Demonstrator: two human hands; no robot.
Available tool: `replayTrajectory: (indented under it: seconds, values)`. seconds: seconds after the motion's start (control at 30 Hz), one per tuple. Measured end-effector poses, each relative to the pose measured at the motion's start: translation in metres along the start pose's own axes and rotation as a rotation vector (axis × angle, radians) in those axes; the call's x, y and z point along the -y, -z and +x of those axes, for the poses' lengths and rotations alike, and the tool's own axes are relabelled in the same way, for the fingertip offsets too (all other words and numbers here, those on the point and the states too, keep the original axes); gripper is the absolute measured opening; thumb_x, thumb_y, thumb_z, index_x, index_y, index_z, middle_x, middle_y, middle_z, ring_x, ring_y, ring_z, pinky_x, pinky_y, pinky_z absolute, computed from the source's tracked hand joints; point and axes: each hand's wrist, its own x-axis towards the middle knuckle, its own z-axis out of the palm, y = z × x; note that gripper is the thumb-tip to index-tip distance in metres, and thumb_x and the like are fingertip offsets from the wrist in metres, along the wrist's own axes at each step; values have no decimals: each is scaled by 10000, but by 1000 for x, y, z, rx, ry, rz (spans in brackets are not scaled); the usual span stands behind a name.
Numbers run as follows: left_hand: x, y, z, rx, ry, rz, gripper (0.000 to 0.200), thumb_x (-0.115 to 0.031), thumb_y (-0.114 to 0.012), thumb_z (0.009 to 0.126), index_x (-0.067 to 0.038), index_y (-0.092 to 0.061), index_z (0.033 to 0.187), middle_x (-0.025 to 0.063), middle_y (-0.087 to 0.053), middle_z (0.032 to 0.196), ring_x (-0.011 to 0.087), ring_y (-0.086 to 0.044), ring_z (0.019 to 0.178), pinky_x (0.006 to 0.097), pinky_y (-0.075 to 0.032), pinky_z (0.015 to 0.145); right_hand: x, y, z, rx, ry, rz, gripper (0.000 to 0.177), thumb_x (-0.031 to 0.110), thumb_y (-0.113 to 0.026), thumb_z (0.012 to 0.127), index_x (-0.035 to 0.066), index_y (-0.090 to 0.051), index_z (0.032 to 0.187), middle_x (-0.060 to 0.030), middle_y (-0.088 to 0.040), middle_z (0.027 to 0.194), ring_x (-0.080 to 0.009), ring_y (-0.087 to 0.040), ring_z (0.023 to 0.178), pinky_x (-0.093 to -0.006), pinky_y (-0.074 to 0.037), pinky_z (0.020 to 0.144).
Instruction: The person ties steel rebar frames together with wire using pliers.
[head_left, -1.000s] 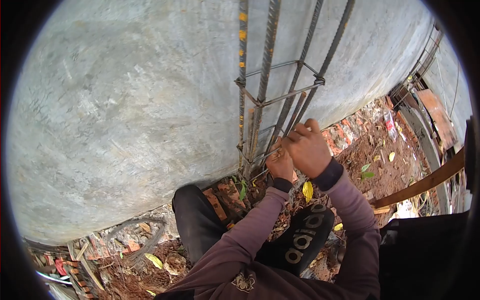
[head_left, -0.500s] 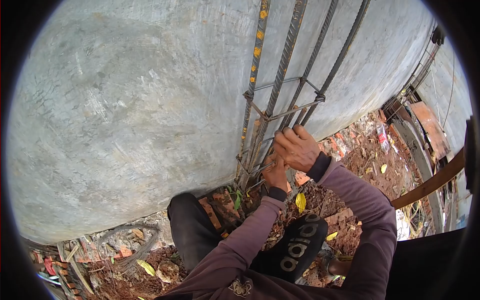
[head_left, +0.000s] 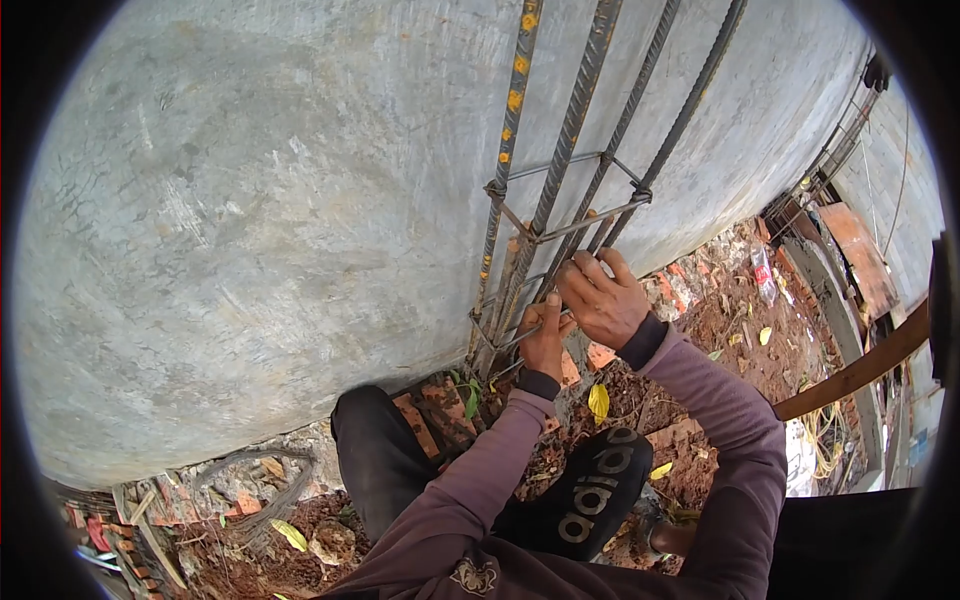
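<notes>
A cage of ribbed steel reinforcing bars [head_left: 565, 140] stands against the grey wall, with thin square stirrups [head_left: 580, 229] tied across the bars. My left hand [head_left: 544, 345] is at the cage's lower right corner beside a low stirrup [head_left: 512, 341], thumb up and fingers curled. Just above and to the right, my right hand [head_left: 606, 300] has its fingers bent in a pinch against the bars. Whatever is between the fingertips of either hand is hidden or too small to name.
The rendered wall [head_left: 260, 220] fills the left and top. Broken brick and reddish soil [head_left: 700, 480] cover the ground. A coil of thin wire [head_left: 270, 490] lies at lower left, a plastic bottle [head_left: 764, 275] at right. A brown curved strip [head_left: 860, 362] crosses the right side.
My left hand has shifted slightly left, with its thumb now raised. My right hand has moved a little right and down, so the hands are slightly farther apart.
</notes>
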Motion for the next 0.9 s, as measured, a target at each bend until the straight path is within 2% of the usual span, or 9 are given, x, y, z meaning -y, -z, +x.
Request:
replayTrajectory:
  seconds: [0.03,0.13,0.17,0.27,0.47,0.57,0.67,0.8,0.9]
  values:
    - [-1,1,1,10,21,-5,352,-368,-683,902,-37,-569,871,47,-594,832,116,-611,769,306,-582,747,5,3,-4,84,-40,-18,246,188,-616,759,53,-684,953,-60,-605,1073,-241,-487,1175,-454,-322,1024]
    - [-4,3,3,34,49,-49,359,-369,-708,882,-37,-571,877,55,-600,837,120,-616,774,312,-584,745,12,22,-9,11,-172,205,237,140,-604,780,72,-675,996,-79,-618,1119,-246,-472,1242,-474,-322,1046]
    - [-6,3,3,43,52,-67,363,-370,-717,875,-37,-573,877,58,-602,837,122,-618,776,313,-585,745,7,30,-15,-48,-175,382,250,54,-579,811,72,-663,1045,-100,-614,1166,-268,-435,1307,-501,-306,1073]
    - [-8,-2,2,0,75,5,331,-381,-710,878,-96,-547,833,42,-599,775,151,-643,768,325,-593,748,-13,19,-34,-303,-624,633,298,4,-566,828,44,-638,1114,-130,-598,1210,-303,-407,1335,-513,-275,1102]
    - [-4,-1,2,-48,119,-36,319,-364,-747,848,-115,-552,807,43,-588,729,173,-647,716,338,-606,742,-27,-23,-29,-25,-511,371,440,99,-585,872,3,-508,1294,-143,-539,1329,-328,-386,1347,-524,-250,1110]
    - [-4,-4,7,-56,151,-44,305,-349,-746,852,-129,-537,814,23,-559,705,187,-647,741,360,-596,780,-40,-10,-33,-26,-560,280,472,186,-616,877,6,-507,1299,-112,-522,1355,-300,-393,1344,-512,-244,1114]
    - [-7,-5,6,-55,193,-67,303,-346,-749,850,-132,-537,816,23,-549,713,191,-643,783,378,-588,812,-26,-16,-37,53,-459,237,504,245,-636,874,42,-506,1317,-91,-497,1386,-278,-395,1341,-502,-239,1115]
    - [-13,-10,3,-52,227,-109,305,-339,-745,853,-137,-519,827,18,-521,733,203,-640,805,389,-585,825,-36,-9,-34,53,-513,170,516,239,-642,870,51,-505,1330,-78,-500,1387,-260,-391,1347,-497,-240,1118]
    - [-14,-11,1,-55,225,-129,302,-329,-735,863,-137,-504,835,17,-498,736,217,-640,805,397,-586,831,-27,-19,-34,63,-424,263,441,246,-654,858,30,-568,1233,-99,-540,1330,-252,-394,1343,-488,-243,1123]
